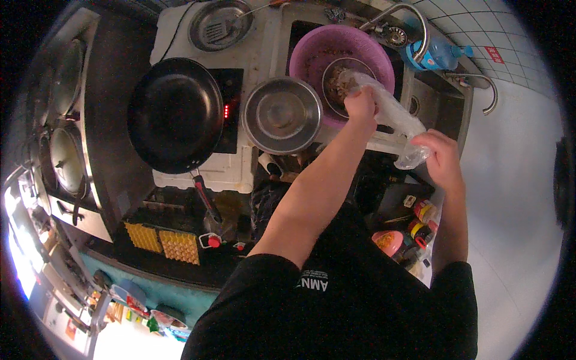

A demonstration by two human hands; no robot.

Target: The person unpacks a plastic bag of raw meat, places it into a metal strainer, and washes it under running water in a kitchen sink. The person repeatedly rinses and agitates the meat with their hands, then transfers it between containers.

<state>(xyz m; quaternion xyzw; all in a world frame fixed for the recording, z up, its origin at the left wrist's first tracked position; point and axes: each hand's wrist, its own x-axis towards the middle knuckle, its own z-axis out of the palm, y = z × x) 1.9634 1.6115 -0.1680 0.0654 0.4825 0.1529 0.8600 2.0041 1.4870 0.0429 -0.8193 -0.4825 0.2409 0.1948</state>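
Observation:
A clear plastic bag (396,110) stretches between my two hands. My left hand (361,108) grips it near its mouth, above a metal bowl (330,96) that holds brownish, crumbly food (337,85). My right hand (438,155) pinches the bag's other end, lower and to the right. Under the bowl is a large purple plastic basin (310,49) with dark bits stuck to its inner wall. The bag's mouth lies over the food; whether anything is still inside the bag is hard to tell.
Left of the basin stands a steel bowl (282,116). A black frying pan (175,114) rests by a lit red display (226,111). A steel dish with a slotted turner (216,32) is behind. A curved faucet (423,31) and blue water bottle (434,55) stand right of the basin.

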